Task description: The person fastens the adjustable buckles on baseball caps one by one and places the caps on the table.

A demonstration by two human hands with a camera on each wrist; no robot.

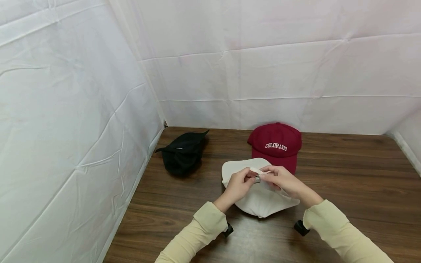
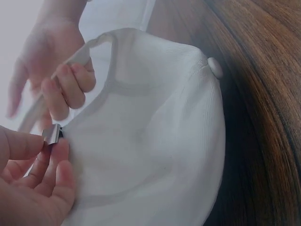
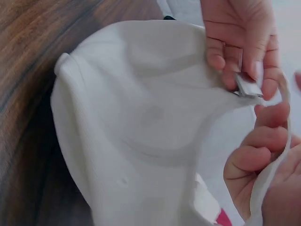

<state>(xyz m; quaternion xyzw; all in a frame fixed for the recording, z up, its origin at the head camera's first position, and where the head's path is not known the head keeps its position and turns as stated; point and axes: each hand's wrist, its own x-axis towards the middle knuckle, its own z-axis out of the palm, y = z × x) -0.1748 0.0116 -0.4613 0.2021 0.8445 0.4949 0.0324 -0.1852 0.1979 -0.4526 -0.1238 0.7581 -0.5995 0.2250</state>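
Note:
A white baseball cap (image 1: 260, 206) lies on the table with its back strap facing up between both hands. My left hand (image 1: 237, 186) pinches the small metal buckle (image 2: 51, 134) of the strap between thumb and fingers. Curled fingers of my right hand (image 1: 285, 181) hold the loose cloth strap (image 2: 79, 57), which runs across the palm in the right wrist view. The cap's crown and its top button (image 2: 215, 68) are nearest to me in the head view. Its far part overlaps the brim of a maroon cap (image 1: 275, 140) lettered COLORADO.
Toward the back left of the brown wooden table (image 1: 355, 168) sits a black cap (image 1: 184, 153). White sheeting (image 1: 269, 73) hangs along the back and the sides. Black wrist devices (image 1: 300, 228) show beneath both cream sleeves (image 1: 335, 230).

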